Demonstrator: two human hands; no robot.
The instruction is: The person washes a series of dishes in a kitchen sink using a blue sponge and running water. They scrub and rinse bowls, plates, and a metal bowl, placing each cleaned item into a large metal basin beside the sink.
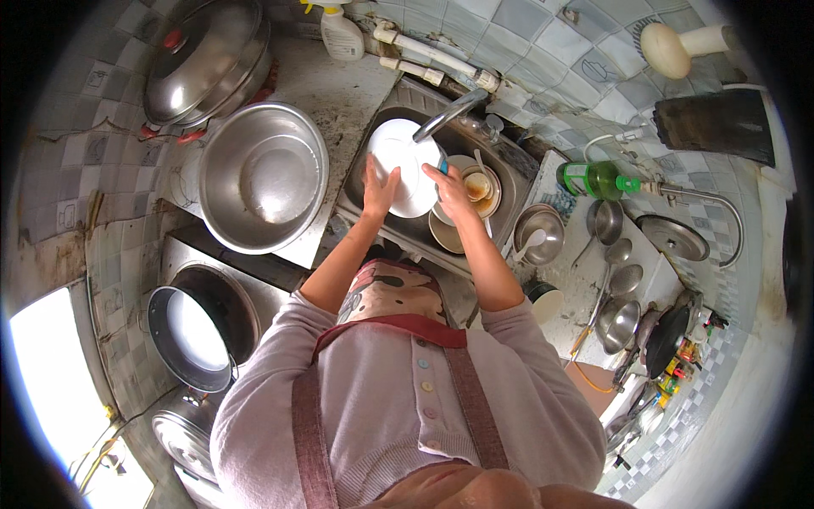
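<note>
Over the stainless steel sink (512,191), my left hand (380,191) holds the left edge of a white plate (407,172). At the plate's right side, my right hand (451,189) has its fingers around something blue, perhaps a sponge or cloth, mostly hidden by the fingers. The curved metal faucet (449,116) reaches over the top of the plate. Stacked in the sink, to the right of and partly beneath my right hand, are several dishes, with a small bowl (477,186) stained orange-brown and a white spoon (481,161).
Left of the sink stands a large steel basin (264,178), with a lidded steel pot (203,70) behind it. On the right counter are steel bowls (539,234), a green bottle (594,179), pans and ladles (618,251). A dark pot (191,337) is at lower left.
</note>
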